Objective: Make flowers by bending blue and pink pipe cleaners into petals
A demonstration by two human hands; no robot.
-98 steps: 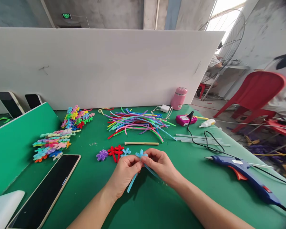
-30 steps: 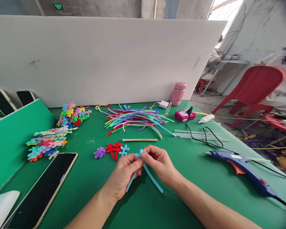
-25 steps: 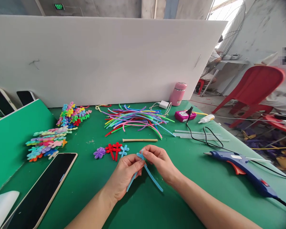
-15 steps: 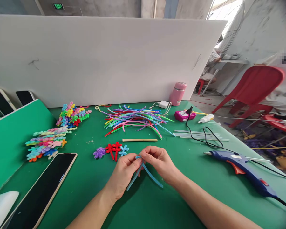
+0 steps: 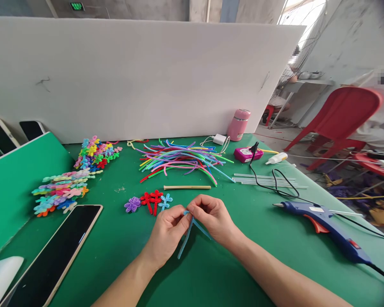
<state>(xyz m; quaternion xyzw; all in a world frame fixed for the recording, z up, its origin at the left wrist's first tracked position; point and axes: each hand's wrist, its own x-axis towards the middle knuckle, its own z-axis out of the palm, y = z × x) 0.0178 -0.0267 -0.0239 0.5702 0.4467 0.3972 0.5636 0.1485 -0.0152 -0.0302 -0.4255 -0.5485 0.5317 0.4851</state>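
Note:
Between my hands is a light blue pipe cleaner (image 5: 184,244), bent at the top with two loose ends hanging below. My left hand (image 5: 167,232) pinches it near the bend with thumb and forefinger. My right hand (image 5: 213,217) pinches the same spot from the other side, and the fingers of both hands nearly meet. The bend is partly hidden by my fingertips. Just beyond my left hand lie a purple pipe-cleaner flower (image 5: 132,204), red flower shapes with stems (image 5: 155,199) and a light blue flower (image 5: 165,201).
A heap of coloured pipe cleaners (image 5: 182,158) lies behind a thin wooden stick (image 5: 187,187). Finished flowers (image 5: 62,189) are piled at left near a phone (image 5: 56,251). On the right are a blue glue gun (image 5: 326,230), glue sticks (image 5: 269,181), a small bottle (image 5: 277,158) and a pink flask (image 5: 239,125).
The hanging ends of the blue pipe cleaner have swung: the left one moved right and hangs steeper, and the right one now shows less beside my right hand. Both hands stay nearly in place.

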